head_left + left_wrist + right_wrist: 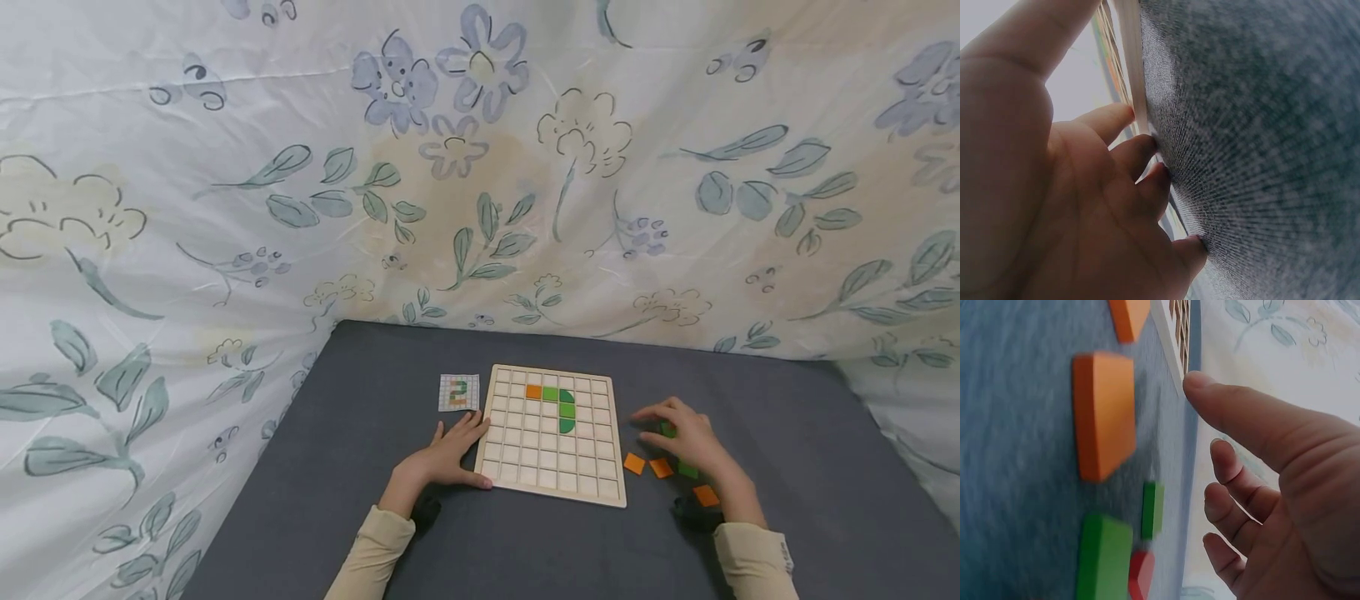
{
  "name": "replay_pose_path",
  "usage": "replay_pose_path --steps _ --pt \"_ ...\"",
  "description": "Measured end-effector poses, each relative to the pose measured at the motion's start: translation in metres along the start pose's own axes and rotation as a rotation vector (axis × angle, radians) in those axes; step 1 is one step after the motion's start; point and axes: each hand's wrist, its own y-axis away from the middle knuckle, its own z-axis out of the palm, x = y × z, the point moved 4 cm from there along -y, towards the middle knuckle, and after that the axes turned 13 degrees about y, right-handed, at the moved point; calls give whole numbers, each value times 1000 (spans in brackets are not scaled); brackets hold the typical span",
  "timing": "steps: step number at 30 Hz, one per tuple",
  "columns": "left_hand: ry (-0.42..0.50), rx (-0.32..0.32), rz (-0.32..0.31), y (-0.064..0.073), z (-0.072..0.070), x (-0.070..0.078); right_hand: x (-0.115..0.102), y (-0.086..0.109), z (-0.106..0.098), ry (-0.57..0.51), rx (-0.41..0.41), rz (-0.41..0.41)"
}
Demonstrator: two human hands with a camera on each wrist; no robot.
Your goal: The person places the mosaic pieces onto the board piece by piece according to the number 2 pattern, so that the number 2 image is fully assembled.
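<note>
My left hand (pixel 447 454) lies at the left side of a wooden grid board (pixel 520 475), fingers spread, with thumb and fingertips at its rim. In the left wrist view the fingertips meet the board's side (pixel 1137 81) and the dark cloth. On the board sit an orange square tile (pixel 533 392), a few green square tiles (pixel 551 393) and green rounded-corner tiles (pixel 567 426). Right of the board, my right hand (pixel 690 435) hovers over loose tiles, thumb and fingers apart with nothing between them. Below it are an orange tile (pixel 1107 415) and a green tile (pixel 1105 559).
A small pattern card (pixel 458 392) with a coloured figure like a 2 lies left of the board. More orange tiles (pixel 634 463) lie by the board's right edge, and a red tile (pixel 1141 574) shows in the right wrist view. Floral fabric (pixel 480 208) hangs behind the dark tabletop (pixel 315 500).
</note>
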Motion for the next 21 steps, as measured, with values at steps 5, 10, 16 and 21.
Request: replay_pose_path --steps 5,10,16,21 --pt "-4 -4 7 2 0 1 10 5 -4 22 25 6" --pt "1 4 7 2 -1 1 23 10 -3 60 7 43" --pt "5 8 9 2 -1 2 34 14 -3 55 11 62" --pt "-4 5 10 1 -1 0 43 18 -3 63 9 92"
